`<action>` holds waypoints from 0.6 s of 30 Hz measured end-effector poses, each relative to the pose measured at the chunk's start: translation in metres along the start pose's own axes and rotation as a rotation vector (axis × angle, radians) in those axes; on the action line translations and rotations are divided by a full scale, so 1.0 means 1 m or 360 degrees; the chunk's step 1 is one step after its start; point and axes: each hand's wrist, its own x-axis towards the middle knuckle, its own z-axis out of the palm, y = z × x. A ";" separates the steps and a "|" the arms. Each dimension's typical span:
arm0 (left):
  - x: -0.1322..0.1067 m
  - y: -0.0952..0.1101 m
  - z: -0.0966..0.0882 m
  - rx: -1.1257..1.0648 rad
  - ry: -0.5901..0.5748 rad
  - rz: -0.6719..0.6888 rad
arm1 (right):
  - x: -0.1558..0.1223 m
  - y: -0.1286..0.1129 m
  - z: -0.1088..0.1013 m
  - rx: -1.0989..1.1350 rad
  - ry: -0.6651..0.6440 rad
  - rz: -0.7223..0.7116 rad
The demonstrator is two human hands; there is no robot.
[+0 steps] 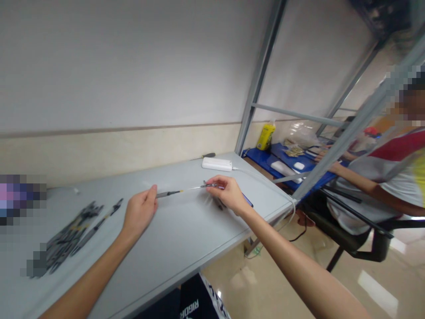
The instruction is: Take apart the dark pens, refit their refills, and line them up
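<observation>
My left hand (141, 212) is closed round the rear of a slim grey pen (166, 194) with a dark section and a yellowish band toward its front. A thin pale rod (192, 189) runs from the pen's front to my right hand. The fingertips of my right hand (227, 191) pinch a small silvery part (206, 184) at that end; its exact kind is too small to tell. Both hands are raised above the grey desk (159, 252). Further left lies a pile of similar grey pens (71, 235), with one pen (98, 226) along its right side.
A white power bank (217, 164) with a cable and a dark-handled screwdriver (208, 155) lie at the back. A dark flat device (247, 200) is partly hidden behind my right hand. Beyond the metal post (257, 84), a person (372, 177) sits at a blue table (262, 156).
</observation>
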 end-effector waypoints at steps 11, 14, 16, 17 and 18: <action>0.002 -0.004 0.000 0.0010 0.0032 -0.0007 | -0.002 0.002 -0.001 0.0023 0.0012 0.0033; 0.001 -0.003 0.000 0.0010 0.0009 -0.0004 | -0.001 0.003 0.000 0.0013 -0.0022 0.0012; 0.000 -0.002 0.001 -0.0027 -0.0023 -0.0017 | -0.001 0.002 0.002 -0.0011 -0.0034 -0.0009; -0.001 -0.002 0.002 -0.0056 -0.0045 -0.0026 | -0.001 0.002 0.003 -0.0022 -0.0036 -0.0022; -0.002 -0.002 0.003 -0.0087 -0.0069 -0.0033 | -0.001 0.002 0.004 -0.0025 -0.0038 -0.0034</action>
